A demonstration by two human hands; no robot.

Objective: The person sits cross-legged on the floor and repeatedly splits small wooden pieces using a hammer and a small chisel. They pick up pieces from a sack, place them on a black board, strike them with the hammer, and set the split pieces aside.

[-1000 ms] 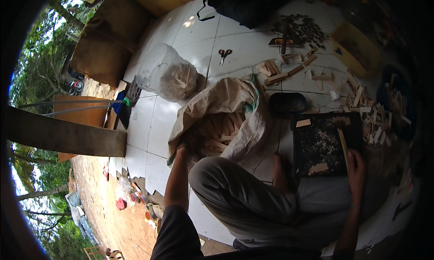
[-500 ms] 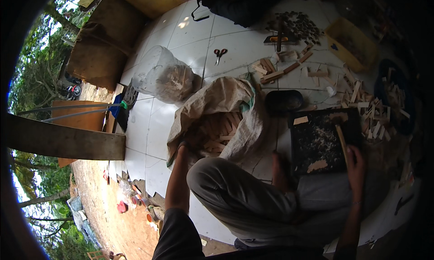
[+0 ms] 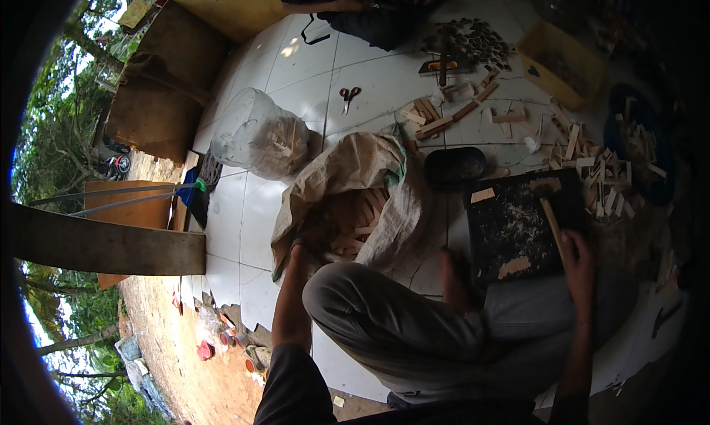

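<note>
My left forearm reaches to the open woven sack (image 3: 347,159), and my left hand (image 3: 314,234) is inside its mouth, in shadow, with its fingers hidden. Small flat wooden pieces (image 3: 366,210) lie in the sack beside that hand. At the right, my right hand (image 3: 579,262) is closed around a pale wooden handle (image 3: 552,224). The handle's far end rests over a black board (image 3: 503,229) scattered with wood shavings; whether a tool head is on it is too dark to tell. One small wooden piece (image 3: 482,196) lies at the board's far left corner.
Beyond the sack stand a clear plastic bag (image 3: 259,133) and scissors (image 3: 349,98). A dark oval tray (image 3: 455,166) sits between sack and board. Wooden offcuts (image 3: 610,184) pile up at the right, near a yellow bin (image 3: 562,62). Another person (image 3: 362,14) sits at the far side.
The view has shifted slightly. My left hand stays in the sack, and my right hand keeps its hold on the wooden handle over the board.
</note>
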